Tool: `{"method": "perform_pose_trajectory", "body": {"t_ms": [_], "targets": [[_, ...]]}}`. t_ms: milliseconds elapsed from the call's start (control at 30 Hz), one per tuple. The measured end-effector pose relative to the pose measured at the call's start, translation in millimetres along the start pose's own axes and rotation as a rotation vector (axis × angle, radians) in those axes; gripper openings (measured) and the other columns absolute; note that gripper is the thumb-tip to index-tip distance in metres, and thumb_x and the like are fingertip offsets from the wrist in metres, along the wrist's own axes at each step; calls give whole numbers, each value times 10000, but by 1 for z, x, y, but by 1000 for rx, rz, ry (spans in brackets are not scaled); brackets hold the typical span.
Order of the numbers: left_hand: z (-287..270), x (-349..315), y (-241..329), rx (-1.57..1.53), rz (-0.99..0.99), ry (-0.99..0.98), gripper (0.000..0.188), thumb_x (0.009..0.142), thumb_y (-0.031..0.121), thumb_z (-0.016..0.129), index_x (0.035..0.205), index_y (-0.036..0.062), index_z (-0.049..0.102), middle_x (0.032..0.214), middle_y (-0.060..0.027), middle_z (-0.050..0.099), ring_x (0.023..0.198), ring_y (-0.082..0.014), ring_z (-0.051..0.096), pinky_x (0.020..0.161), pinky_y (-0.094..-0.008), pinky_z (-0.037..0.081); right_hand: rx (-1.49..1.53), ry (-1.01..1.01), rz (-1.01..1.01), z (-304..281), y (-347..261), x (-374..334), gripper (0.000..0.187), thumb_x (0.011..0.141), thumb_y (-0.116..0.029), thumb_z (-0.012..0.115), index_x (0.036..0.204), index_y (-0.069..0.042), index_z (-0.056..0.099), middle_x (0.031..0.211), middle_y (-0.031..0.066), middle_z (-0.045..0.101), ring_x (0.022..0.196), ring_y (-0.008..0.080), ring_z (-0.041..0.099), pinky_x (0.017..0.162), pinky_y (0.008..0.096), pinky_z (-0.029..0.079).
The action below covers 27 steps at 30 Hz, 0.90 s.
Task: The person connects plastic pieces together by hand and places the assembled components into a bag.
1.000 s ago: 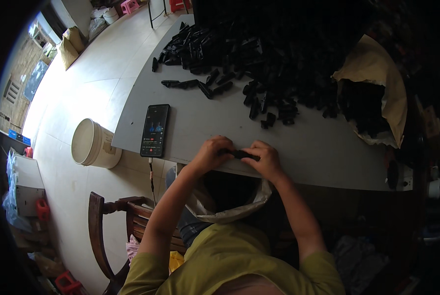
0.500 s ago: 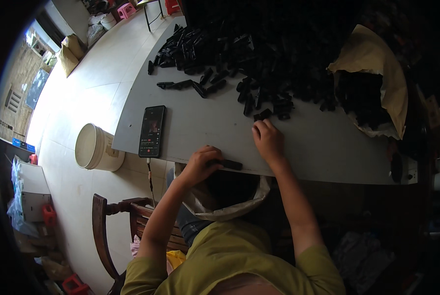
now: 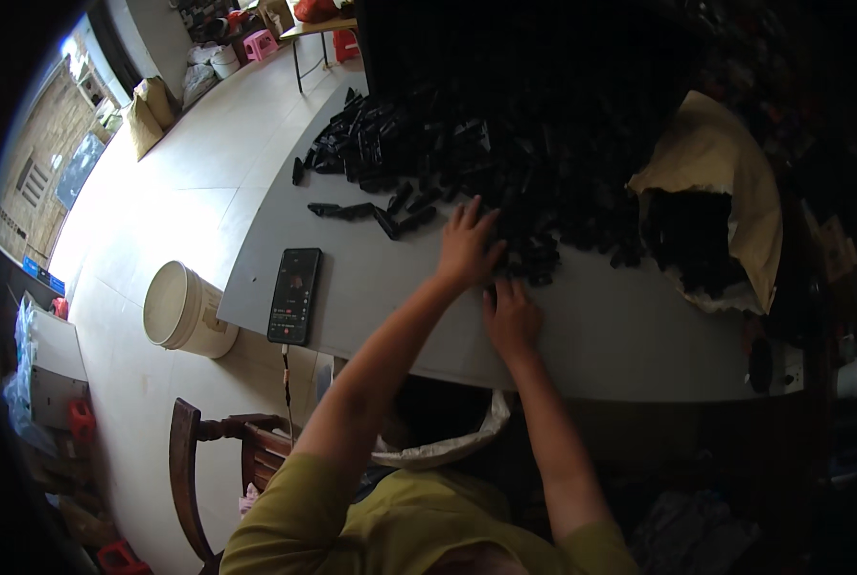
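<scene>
two hands of mine are out on the grey table [image 3: 371, 287]; nearest to me, under the table edge, hangs a white-rimmed bag [image 3: 448, 443] between my arms, and a wooden chair [image 3: 194, 470] stands at my left; my right hand [image 3: 513, 318] rests on the table just before the edge of the heap, fingers bent down, and i cannot tell if it grips a piece or only touches; my left hand [image 3: 467, 245] is further, open, fingers spread flat on the near rim of the heap of black plastic pieces [image 3: 505, 163]; the pieces are small, long, dark and all alike, piled thick toward the far side and thin and loose on the near left; a dark phone [image 3: 295, 294] lies flat well to the left, a white bucket [image 3: 181, 311] below it on the floor; at far right a brown paper sack [image 3: 726, 182] lies open with more black pieces inside; i think a wide sweep of my open hand could push loose pieces over the table edge beside the bag, because the heap is loose and the bag mouth is narrow.
</scene>
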<state>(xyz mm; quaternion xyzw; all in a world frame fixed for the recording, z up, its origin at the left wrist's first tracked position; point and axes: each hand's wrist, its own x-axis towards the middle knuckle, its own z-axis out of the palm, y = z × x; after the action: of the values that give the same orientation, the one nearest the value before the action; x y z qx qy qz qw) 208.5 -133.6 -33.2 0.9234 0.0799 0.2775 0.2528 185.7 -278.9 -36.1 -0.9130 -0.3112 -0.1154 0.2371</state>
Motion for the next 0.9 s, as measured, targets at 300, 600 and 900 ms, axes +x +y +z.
{"method": "perform_pose_trajectory", "body": {"t_ms": [300, 600, 900], "targets": [[-9, 11, 15, 224, -23, -266, 425, 855, 303, 561, 1279, 301, 545, 1486, -25, 332, 1368, -262, 301, 1005, -649, 267, 37, -22, -3, -5, 8, 0, 276, 848, -279, 585, 1048, -95, 534, 1031, 121, 590, 808, 342, 634, 650, 458, 518], [-81, -60, -27, 260, 94, -389, 373, 864, 278, 562, 1234, 254, 595, 1475, -23, 352, 1375, -249, 291, 1038, -590, 241, 98, 43, -59, -4, 5, -2, 238, 862, -234, 624, 1036, -74, 592, 972, 100, 607, 819, 316, 622, 652, 402, 504], [-133, -99, -28, -109, -309, 96, 184, 810, 212, 662, 938, 84, 636, 1015, -105, 580, 1003, -293, 538, 872, -380, 415, 553, 142, 84, -10, 5, -31, 244, 858, -222, 661, 1018, -39, 646, 883, 90, 618, 748, 225, 623, 655, 326, 495]]}}
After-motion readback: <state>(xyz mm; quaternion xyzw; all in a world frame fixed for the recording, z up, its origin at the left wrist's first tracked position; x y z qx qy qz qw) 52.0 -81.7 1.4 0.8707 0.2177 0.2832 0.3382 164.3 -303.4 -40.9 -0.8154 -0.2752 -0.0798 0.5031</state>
